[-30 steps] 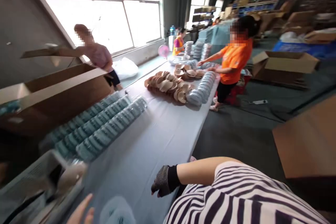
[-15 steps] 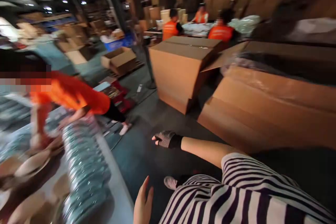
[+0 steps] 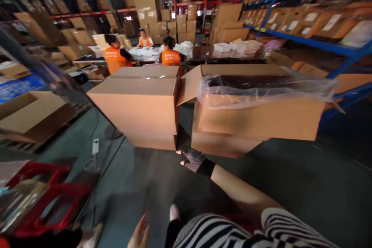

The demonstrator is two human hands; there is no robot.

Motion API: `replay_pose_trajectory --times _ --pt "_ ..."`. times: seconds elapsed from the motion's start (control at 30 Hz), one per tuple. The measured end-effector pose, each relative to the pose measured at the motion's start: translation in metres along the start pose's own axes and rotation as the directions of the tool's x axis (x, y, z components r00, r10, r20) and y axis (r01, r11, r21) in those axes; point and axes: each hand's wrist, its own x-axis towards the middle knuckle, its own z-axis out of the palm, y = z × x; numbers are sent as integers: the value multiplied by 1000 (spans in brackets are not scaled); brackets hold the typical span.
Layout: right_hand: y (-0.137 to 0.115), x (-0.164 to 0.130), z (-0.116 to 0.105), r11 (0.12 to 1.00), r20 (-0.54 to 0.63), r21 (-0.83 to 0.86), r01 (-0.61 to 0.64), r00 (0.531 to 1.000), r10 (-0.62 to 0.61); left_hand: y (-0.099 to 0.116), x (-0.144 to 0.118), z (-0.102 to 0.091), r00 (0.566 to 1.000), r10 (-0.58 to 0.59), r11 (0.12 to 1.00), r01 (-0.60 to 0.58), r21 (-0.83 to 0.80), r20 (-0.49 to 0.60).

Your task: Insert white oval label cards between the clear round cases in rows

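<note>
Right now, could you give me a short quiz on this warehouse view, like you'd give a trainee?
1. True or false: the right hand wears a dark fingerless glove and holds nothing.
2. Which carton has clear plastic spilling over its rim? A) the sealed carton B) the open carton C) the flat carton at far left
3. Fill in: the people at the far table wear ____ vests.

Key
1. True; it hangs empty in front of the cartons, and the bare left hand at the bottom edge is empty too.
2. B; a plastic liner drapes over it.
3. Orange.
</note>
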Motion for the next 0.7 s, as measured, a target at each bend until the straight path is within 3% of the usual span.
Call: replay_pose_trajectory --times 0.1,0.17,0.23,0.33,0.43,0.47,0.5,0.57,0.7 --pt "24 29 -28 996 -209 -89 -2 978 -17 54 94 -17 979 189 982 -188 -29 74" --pt "42 38 -60 978 -291 -200 -56 957 -5 118 145 -18 924 312 946 -323 13 219" --pt "63 39 -100 929 -367 -331 -163 930 33 198 181 -8 822 472 869 -494 -11 318" --pt "98 30 -166 803 -476 -482 -352 874 97 321 208 26 679 635 730 -683 0 368" --pt "140 23 -222 698 -515 -558 -449 847 133 421 222 75 507 833 531 -844 -68 220" --pt "155 22 -235 688 -499 -568 -451 854 147 448 227 91 477 864 492 -867 -75 160" --pt "170 23 -247 701 -465 -566 -433 870 162 471 231 107 461 878 473 -877 -84 129" --pt "198 26 -265 776 -384 -506 -378 903 190 508 241 134 490 862 505 -850 -149 130" --pt "232 42 -301 929 -329 -221 -297 919 216 554 250 161 578 744 664 -695 -276 335"
